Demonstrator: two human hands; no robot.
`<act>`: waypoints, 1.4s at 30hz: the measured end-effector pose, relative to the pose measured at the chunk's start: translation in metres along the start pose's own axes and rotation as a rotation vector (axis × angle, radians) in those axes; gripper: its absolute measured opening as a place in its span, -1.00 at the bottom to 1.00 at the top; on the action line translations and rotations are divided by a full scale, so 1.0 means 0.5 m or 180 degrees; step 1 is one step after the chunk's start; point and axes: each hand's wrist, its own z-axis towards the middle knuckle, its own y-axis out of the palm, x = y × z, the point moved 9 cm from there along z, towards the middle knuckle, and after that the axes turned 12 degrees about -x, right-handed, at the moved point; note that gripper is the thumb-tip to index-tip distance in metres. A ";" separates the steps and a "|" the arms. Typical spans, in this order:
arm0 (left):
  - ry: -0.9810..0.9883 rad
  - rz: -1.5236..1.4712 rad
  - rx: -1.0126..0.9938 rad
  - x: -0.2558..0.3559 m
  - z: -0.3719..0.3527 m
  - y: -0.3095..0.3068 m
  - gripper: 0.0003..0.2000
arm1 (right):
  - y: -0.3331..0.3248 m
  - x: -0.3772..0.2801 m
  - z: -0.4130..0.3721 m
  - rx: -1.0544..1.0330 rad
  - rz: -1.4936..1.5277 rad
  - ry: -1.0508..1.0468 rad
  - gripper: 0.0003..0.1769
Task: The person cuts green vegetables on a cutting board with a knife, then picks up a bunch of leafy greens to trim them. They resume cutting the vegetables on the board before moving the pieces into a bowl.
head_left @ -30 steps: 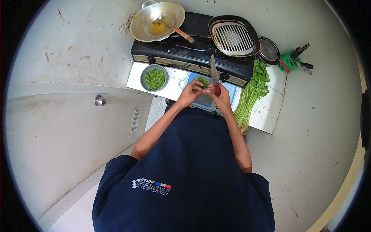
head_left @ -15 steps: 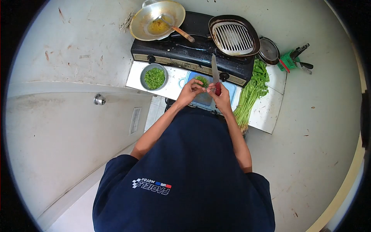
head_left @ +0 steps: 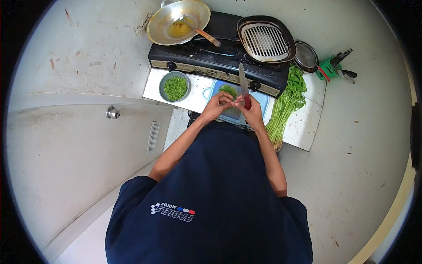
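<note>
A kitchen knife (head_left: 244,81) with a red handle is in my right hand (head_left: 251,113), its blade pointing away from me toward the stove. The thumb and fingertips of that hand meet those of my left hand (head_left: 215,106) over a blue cutting board (head_left: 263,102). My left fingers are drawn together in a pinch; whatever small thing may be between them is too small to make out. Just beyond the fingertips, a small heap of chopped greens (head_left: 228,90) lies on the board. To the left stands a grey bowl (head_left: 188,92) filled with more chopped greens (head_left: 175,89).
Behind the board is a black stove (head_left: 215,48), bearing a wok (head_left: 157,27) with a wooden-handled spatula (head_left: 207,38) and a ridged grill pan (head_left: 266,43). Long leafy stalks (head_left: 281,114) lie at the right, near a small pan (head_left: 305,57) and a green basket (head_left: 325,69) of utensils.
My fingertips have shifted slightly against each other, and the knife's tip has moved a little left. The heap of greens shows a bit more behind my left fingers.
</note>
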 end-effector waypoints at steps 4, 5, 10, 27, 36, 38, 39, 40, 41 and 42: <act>0.0036 0.0000 -0.0026 -0.001 -0.003 0.001 -0.69 | 0.002 0.005 0.001 -0.0013 0.0085 -0.0026 -0.73; 0.0019 0.0029 -0.0065 -0.004 -0.003 0.001 -0.71 | 0.002 0.007 0.000 -0.0011 0.0121 0.0028 -0.74; -0.0273 -0.0109 -0.0264 -0.025 0.005 -0.007 -0.64 | -0.005 0.006 0.001 0.0075 0.0181 0.0151 -0.75; -0.0524 -0.1313 -0.0694 -0.064 -0.004 0.017 -0.84 | 0.003 -0.017 -0.005 0.0163 -0.0034 -0.0010 -0.79; -0.0216 -0.0123 0.0121 -0.124 -0.014 -0.082 -0.91 | 0.000 0.076 0.002 0.0118 -0.0604 0.0439 -0.74; -0.0295 0.0527 0.0579 -0.143 -0.028 -0.117 -0.94 | 0.002 0.117 0.000 -0.0008 -0.0762 0.0638 -0.69; -0.0337 0.0851 0.0730 -0.146 -0.034 -0.129 -0.93 | 0.006 0.134 -0.003 -0.0124 -0.0886 0.0812 -0.67; -0.0383 0.1175 0.0878 -0.148 -0.039 -0.143 -0.93 | 0.012 0.151 -0.007 -0.0243 -0.1009 0.0987 -0.65; -0.0428 0.1501 0.1025 -0.148 -0.046 -0.155 -0.92 | 0.022 0.158 -0.008 -0.0389 -0.1201 0.0983 -0.63; -0.0047 0.1755 0.1190 -0.127 -0.052 -0.157 -0.90 | 0.030 0.170 -0.006 -0.0528 -0.1395 0.0968 -0.61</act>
